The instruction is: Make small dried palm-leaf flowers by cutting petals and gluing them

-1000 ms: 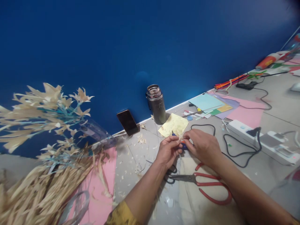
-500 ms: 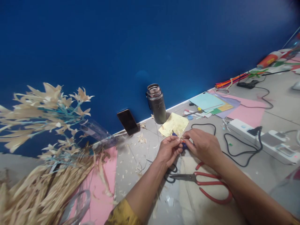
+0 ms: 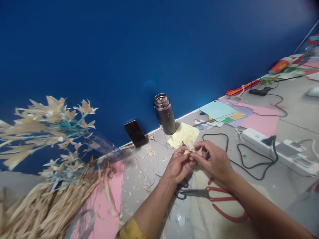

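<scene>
Between my hands is a small cream husk flower (image 3: pixel 189 149) with several pointed petals. My left hand (image 3: pixel 178 163) pinches it low down, thumb and fingers closed. My right hand (image 3: pixel 213 158) comes in from the other side, thumb and forefinger bent close to the petals; whether they grip a petal is hard to make out. Something blue and orange, partly hidden, lies behind the fingers. Under my wrists, red-handled scissors (image 3: pixel 208 193) rest on a beige cloth (image 3: pixel 201 215), their blades across a black-handled pair (image 3: pixel 179 194). Just beyond the hands lies a yellow paper (image 3: pixel 183 135) with bits on it.
A dark steel flask (image 3: pixel 164 114) and a leaning phone (image 3: pixel 135 133) stand by the blue wall. Finished husk flowers (image 3: pixel 62 122) on pale blue stems and dried husks (image 3: pixel 47 202) fill the left. At right are a power strip (image 3: pixel 259 139), black cable and coloured papers (image 3: pixel 219 110).
The flower's petals now show spread above my left fingers, where before they were mostly covered. My right fingers have shifted around it. The whole view has tilted slightly.
</scene>
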Tool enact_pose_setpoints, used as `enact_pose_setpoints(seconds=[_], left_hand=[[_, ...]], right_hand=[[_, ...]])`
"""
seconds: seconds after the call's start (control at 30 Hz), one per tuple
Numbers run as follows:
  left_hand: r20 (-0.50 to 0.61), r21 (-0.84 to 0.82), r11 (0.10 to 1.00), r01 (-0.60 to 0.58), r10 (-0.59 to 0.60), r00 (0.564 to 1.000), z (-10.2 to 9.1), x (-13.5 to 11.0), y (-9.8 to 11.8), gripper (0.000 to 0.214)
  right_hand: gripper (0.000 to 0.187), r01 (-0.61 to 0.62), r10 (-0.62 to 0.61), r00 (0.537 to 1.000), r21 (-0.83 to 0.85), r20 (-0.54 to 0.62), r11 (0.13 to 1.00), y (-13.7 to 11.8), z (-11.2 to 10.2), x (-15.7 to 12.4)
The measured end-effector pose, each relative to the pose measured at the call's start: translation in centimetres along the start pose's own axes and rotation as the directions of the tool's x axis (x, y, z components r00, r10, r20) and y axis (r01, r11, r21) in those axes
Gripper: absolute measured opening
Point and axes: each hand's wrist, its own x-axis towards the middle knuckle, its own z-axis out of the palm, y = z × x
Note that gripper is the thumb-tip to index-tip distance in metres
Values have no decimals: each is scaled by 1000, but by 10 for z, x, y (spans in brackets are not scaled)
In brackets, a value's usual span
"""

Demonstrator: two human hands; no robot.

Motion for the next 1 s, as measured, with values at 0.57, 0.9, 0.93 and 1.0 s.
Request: enact_pose_setpoints(seconds=[0.57,0.9,0.93,1.0], left_hand=[[-4,41,998,-38,38,999,-1,0,-8,36],[23,42,999,-33,33,999,0,-1,-8,38],[22,48,998,-33,32,999,0,0,-7,38],[15,60,998,-32,31,999,0,0,-6,39]], right_hand=[[17,-197,197,980,13,-1,980,-7,7,0],[5,-160,162,987,267,15,950,-14,6,3],[5,-161,164,986,279,13,947,-15,6,3],[5,-156,159,987,297,15,942,-15,6,3]])
